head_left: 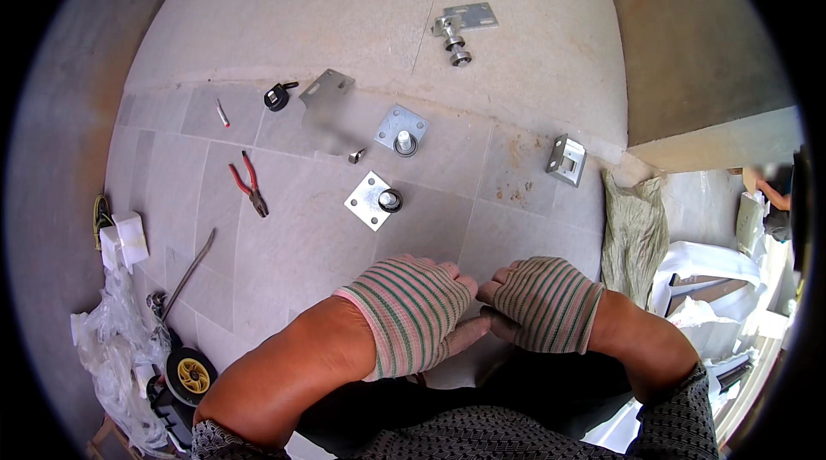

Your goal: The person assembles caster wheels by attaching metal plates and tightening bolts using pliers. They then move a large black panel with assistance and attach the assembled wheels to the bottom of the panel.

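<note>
Both hands wear pink-and-green striped gloves with bare fingertips; the left hand (420, 309) and the right hand (544, 301) sit close together at the near side of the scene, fingers curled in toward each other, and I cannot tell whether anything is held between them. Nearest to them on the tiled floor (430, 236), just beyond the left hand, lies a square metal plate (363, 202) with a short post and a dark ring. A second plate (391, 126) of like form lies farther off, slightly right. To the left are red-handled pliers (249, 187), with a marker (223, 113) and a black tape measure (276, 98) beyond them. A metal bracket (578, 166) stands right, near a crumpled greenish sack (635, 232); far off lies a slotted plate with rollers (471, 16).
</note>
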`<state>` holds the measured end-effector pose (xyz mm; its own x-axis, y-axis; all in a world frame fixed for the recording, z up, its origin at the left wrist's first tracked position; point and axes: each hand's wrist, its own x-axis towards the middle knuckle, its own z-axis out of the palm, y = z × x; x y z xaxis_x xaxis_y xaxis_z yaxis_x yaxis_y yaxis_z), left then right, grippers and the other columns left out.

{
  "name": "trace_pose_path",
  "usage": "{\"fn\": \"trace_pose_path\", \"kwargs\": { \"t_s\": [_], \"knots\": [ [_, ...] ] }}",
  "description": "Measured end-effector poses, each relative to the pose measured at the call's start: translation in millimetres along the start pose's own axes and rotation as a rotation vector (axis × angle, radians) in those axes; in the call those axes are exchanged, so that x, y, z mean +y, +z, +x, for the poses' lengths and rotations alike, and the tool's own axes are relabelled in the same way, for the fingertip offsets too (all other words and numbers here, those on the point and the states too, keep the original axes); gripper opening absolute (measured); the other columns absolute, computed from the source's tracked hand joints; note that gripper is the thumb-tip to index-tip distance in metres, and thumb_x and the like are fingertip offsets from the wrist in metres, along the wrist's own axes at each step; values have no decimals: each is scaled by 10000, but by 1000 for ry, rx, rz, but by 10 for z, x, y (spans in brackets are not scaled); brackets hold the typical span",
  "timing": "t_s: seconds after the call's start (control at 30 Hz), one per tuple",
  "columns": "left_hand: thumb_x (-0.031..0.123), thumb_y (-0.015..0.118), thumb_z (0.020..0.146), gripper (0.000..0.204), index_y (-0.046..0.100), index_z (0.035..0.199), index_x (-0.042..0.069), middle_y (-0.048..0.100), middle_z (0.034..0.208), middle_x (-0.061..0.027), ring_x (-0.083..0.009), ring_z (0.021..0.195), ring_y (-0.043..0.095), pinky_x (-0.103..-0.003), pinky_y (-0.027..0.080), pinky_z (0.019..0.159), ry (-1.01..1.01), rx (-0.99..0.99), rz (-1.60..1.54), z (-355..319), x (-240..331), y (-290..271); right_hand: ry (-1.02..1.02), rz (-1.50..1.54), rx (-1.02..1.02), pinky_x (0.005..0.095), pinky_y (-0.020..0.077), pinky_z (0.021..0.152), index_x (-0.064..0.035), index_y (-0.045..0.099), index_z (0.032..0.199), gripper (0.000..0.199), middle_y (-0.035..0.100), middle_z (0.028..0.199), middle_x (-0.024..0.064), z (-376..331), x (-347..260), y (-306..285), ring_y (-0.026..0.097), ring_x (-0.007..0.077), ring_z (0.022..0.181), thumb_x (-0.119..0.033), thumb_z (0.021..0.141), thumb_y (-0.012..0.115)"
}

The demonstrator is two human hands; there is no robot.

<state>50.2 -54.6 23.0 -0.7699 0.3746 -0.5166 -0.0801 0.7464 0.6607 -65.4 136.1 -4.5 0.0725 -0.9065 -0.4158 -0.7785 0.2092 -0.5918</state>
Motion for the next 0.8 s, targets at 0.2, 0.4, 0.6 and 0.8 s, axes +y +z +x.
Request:
{"fn": "trace_pose_path", "kwargs": {
  "t_s": [0.2, 0.4, 0.6, 0.8],
  "knots": [
    [428, 528, 1006, 485, 642, 965, -42, 662, 905, -210, -373, 875, 666, -434, 533, 812, 6, -3, -9, -1, 5, -11, -2, -4, -10, 441, 550, 739, -38, 616, 915, 233, 647, 786, 139, 8, 0, -8, 673, 351, 814, -265, 961, 593],
    [432, 527, 1004, 490, 644, 955, -41, 660, 900, -213, -372, 874, 663, -435, 532, 814, 18, 21, -14, -4, 4, 6, 8, 3, -15, 442, 549, 742, -34, 616, 924, 233, 650, 797, 142, 0, -4, -17, 674, 352, 819, -262, 960, 593],
    [432, 527, 1004, 489, 648, 969, -40, 666, 912, -213, -363, 882, 664, -430, 533, 824, 1, -28, -1, -3, 16, -16, 22, 17, -59, 441, 548, 755, -33, 624, 957, 227, 653, 821, 141, 22, -6, -27, 674, 347, 838, -258, 955, 600],
    [428, 525, 1006, 495, 652, 1020, -51, 669, 926, -213, -362, 896, 664, -428, 529, 837, 8, -23, 18, -6, 21, 1, 17, 35, -59, 439, 545, 773, -32, 627, 973, 215, 655, 836, 143, 26, -9, -51, 673, 346, 855, -245, 938, 622]
  ]
}}
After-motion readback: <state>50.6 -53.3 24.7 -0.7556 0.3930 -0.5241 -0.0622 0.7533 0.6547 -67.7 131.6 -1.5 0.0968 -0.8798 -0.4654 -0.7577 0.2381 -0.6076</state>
